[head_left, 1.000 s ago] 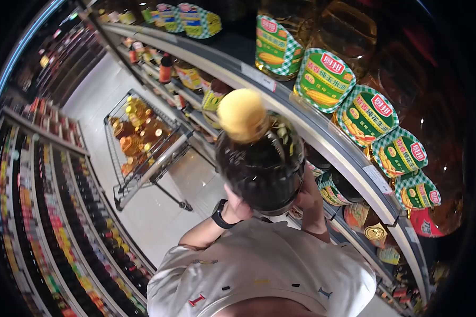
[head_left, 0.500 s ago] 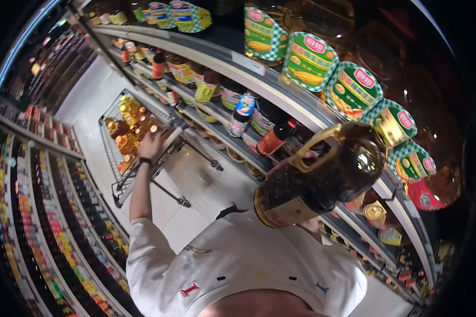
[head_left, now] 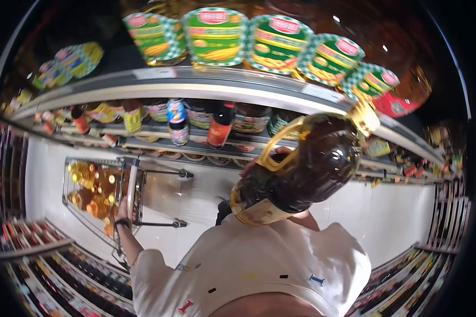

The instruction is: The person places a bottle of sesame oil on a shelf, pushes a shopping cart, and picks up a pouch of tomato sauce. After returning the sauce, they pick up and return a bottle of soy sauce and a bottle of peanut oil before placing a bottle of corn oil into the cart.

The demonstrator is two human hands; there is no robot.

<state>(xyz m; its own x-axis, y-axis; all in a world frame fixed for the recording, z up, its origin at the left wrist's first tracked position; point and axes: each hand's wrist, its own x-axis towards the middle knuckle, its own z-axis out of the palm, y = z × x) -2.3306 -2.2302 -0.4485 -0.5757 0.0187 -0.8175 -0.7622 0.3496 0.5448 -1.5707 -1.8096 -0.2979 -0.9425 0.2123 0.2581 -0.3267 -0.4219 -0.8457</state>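
Observation:
A large bottle of dark oil (head_left: 322, 158) with a yellow loop handle and gold cap is tilted in front of my chest, its cap toward the upper right. My right hand (head_left: 283, 152) is mostly hidden behind the bottle; a bit of it shows at the loop handle, closed on it. Low on the left, my left hand (head_left: 123, 210), with a dark band at the wrist, is closed on the push bar of a shopping cart (head_left: 134, 182). Several bottles of yellow and amber oil (head_left: 98, 203) are in the cart basket.
A shelf edge (head_left: 211, 87) curves across in front, with green-labelled oil jugs (head_left: 277, 42) above it. Lower shelves hold a red-labelled bottle (head_left: 221, 126) and a blue-capped bottle (head_left: 178, 121). Stocked shelves (head_left: 74, 280) line the aisle behind. Pale tiled floor (head_left: 195, 206) lies between.
My view has turned, so the shelf now runs level across the front and the cart appears lower left. The large bottle stays in my right hand; my left hand remains at the cart bar.

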